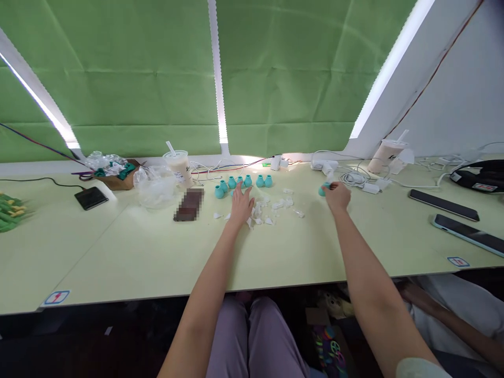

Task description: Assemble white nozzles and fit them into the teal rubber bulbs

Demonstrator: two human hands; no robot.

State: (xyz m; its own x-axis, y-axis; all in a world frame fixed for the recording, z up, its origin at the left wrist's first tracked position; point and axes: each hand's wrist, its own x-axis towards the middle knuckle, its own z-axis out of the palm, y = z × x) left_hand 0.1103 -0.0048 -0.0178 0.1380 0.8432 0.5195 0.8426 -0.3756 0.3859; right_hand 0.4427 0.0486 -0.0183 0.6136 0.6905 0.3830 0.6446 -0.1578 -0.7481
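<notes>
Over on the right side of the desk [291, 252], the right hand [337, 197] has a small teal vase [323, 189] pinched at its fingertips, standing near the white coiled cable [353, 177]. Whether that piece is lifted clear, I can't tell. Across to the left hand [241, 203]: fingers spread, reaching in at the row of teal vases [248, 181], a couple of them right at the fingertips; contact there is too small to call. Two of that row sit slightly apart at its right end. Just beside the left hand, white scraps [269, 221] lie scattered, with clear plastic bits [278, 204] between the two hands. Further left, a dark pixelated rectangle [189, 205] lies before a lidded drink cup [178, 167], a crumpled plastic bag [155, 188] alongside.
</notes>
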